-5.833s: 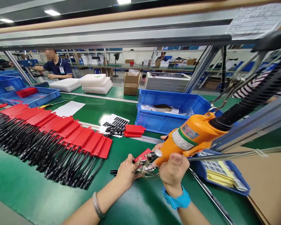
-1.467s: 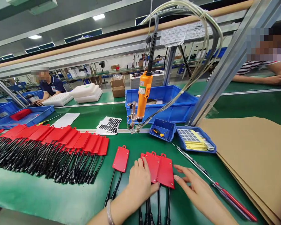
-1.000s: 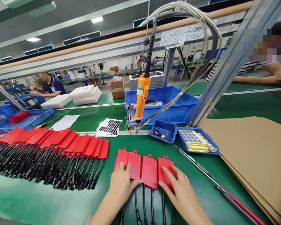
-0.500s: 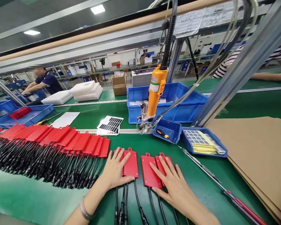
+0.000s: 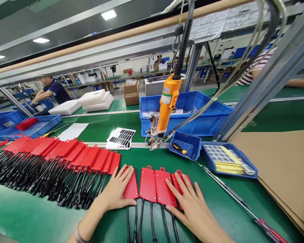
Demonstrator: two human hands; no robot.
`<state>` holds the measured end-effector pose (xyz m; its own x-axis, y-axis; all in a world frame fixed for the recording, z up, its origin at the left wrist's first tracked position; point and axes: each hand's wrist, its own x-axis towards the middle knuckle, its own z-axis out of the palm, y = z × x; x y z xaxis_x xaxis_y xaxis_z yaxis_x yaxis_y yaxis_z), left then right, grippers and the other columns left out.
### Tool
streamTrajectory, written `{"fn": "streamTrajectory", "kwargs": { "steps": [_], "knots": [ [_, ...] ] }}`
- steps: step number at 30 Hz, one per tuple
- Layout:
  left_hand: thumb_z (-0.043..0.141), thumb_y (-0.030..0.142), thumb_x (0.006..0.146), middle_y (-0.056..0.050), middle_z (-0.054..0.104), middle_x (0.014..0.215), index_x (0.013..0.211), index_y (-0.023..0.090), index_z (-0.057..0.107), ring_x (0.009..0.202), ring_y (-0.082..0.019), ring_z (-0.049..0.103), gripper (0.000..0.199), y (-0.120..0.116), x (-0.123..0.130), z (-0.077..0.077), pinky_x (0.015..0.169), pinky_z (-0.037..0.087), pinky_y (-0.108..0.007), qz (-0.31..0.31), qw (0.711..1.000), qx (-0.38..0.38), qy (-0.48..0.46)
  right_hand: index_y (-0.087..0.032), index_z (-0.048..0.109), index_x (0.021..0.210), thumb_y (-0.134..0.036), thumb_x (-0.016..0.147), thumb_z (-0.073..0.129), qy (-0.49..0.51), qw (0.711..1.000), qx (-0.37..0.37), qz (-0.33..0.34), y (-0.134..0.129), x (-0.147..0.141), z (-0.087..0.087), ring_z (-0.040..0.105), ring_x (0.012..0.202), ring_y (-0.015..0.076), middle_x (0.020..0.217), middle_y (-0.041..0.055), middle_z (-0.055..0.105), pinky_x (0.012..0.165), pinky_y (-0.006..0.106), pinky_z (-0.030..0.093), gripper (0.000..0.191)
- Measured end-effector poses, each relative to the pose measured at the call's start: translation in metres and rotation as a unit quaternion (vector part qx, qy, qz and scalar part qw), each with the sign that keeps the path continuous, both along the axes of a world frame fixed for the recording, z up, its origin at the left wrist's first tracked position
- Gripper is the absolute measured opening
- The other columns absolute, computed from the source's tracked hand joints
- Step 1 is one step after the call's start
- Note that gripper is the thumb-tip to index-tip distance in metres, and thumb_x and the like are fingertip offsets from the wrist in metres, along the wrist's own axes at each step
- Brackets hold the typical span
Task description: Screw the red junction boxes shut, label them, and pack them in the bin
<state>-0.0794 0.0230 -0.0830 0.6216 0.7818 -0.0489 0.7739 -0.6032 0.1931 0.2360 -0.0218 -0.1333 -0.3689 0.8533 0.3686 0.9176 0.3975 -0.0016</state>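
Observation:
Four red flat boxes with black cables stand out in front of me on the green table. My left hand lies flat with spread fingers on the leftmost red box. A second red box is uncovered, its edge against a third red box. My right hand rests with fingers apart on the rightmost red box, its index finger reaching over the third. Neither hand grips anything. To the left, a long overlapping row of red boxes has its black cables toward me.
An orange electric driver hangs above the table. Behind it is a large blue bin; small blue trays sit right of it. A long metal tool and brown cardboard lie at right. A person works far left.
My left hand has moved slightly left with the leftmost box. The second box now lies beside the third, where a gap was before. My right hand stays on the right boxes.

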Motion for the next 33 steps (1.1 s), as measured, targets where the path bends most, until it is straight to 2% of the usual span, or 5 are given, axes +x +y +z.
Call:
{"fn": "streamTrajectory", "kwargs": {
  "steps": [4, 8, 24, 27, 33],
  "knots": [
    [0.055, 0.052, 0.091, -0.013, -0.006, 0.161, 0.153, 0.026, -0.011, 0.147, -0.036, -0.001, 0.094, -0.018, 0.006, 0.004, 0.115, 0.023, -0.058, 0.039, 0.998, -0.038, -0.023, -0.021, 0.028, 0.153, -0.058, 0.089, 0.050, -0.007, 0.999, 0.036, -0.001, -0.006, 0.000, -0.003, 0.021, 0.142, 0.0424, 0.155, 0.0227, 0.023, 0.097, 0.065, 0.043, 0.077],
    [0.053, 0.063, 0.088, -0.017, -0.009, 0.159, 0.154, 0.023, -0.007, 0.144, -0.043, -0.006, 0.097, -0.027, 0.030, -0.004, 0.111, 0.025, -0.064, 0.092, 0.995, -0.011, -0.020, -0.024, 0.025, 0.154, -0.057, 0.088, 0.053, -0.015, 0.998, 0.057, 0.011, -0.005, -0.009, -0.009, 0.023, 0.140, 0.0446, 0.154, 0.0243, 0.026, 0.095, 0.069, 0.041, 0.079],
    [0.046, 0.080, 0.078, -0.020, 0.018, 0.157, 0.154, 0.029, 0.013, 0.142, -0.047, 0.019, 0.097, -0.019, 0.051, -0.012, 0.103, 0.024, -0.075, -0.033, 0.996, 0.078, 0.035, -0.033, 0.032, 0.151, -0.056, 0.089, 0.053, 0.086, 0.995, -0.040, 0.029, -0.002, -0.007, -0.010, 0.028, 0.139, 0.0439, 0.154, 0.0178, 0.028, 0.099, 0.076, 0.029, 0.069],
    [0.064, 0.067, 0.077, -0.022, 0.026, 0.155, 0.147, 0.026, 0.035, 0.141, -0.044, 0.026, 0.086, -0.032, 0.059, -0.002, 0.104, 0.033, -0.066, -0.023, 0.991, 0.125, 0.032, -0.027, 0.035, 0.150, -0.055, 0.094, 0.043, 0.260, 0.951, -0.165, -0.001, -0.005, 0.013, 0.005, 0.032, 0.139, 0.0347, 0.152, 0.0126, 0.035, 0.107, 0.065, 0.032, 0.063],
    [0.049, 0.042, 0.099, 0.001, 0.069, 0.114, 0.105, 0.030, 0.067, 0.097, -0.011, 0.067, 0.022, -0.080, 0.089, -0.014, 0.100, 0.045, -0.026, -0.228, 0.949, 0.167, -0.142, -0.022, 0.061, 0.123, -0.063, 0.088, 0.045, 0.467, 0.845, -0.193, -0.174, -0.026, 0.058, 0.027, 0.058, 0.120, 0.0244, 0.130, 0.0095, 0.061, 0.101, 0.036, 0.049, 0.055]
  ]
}}
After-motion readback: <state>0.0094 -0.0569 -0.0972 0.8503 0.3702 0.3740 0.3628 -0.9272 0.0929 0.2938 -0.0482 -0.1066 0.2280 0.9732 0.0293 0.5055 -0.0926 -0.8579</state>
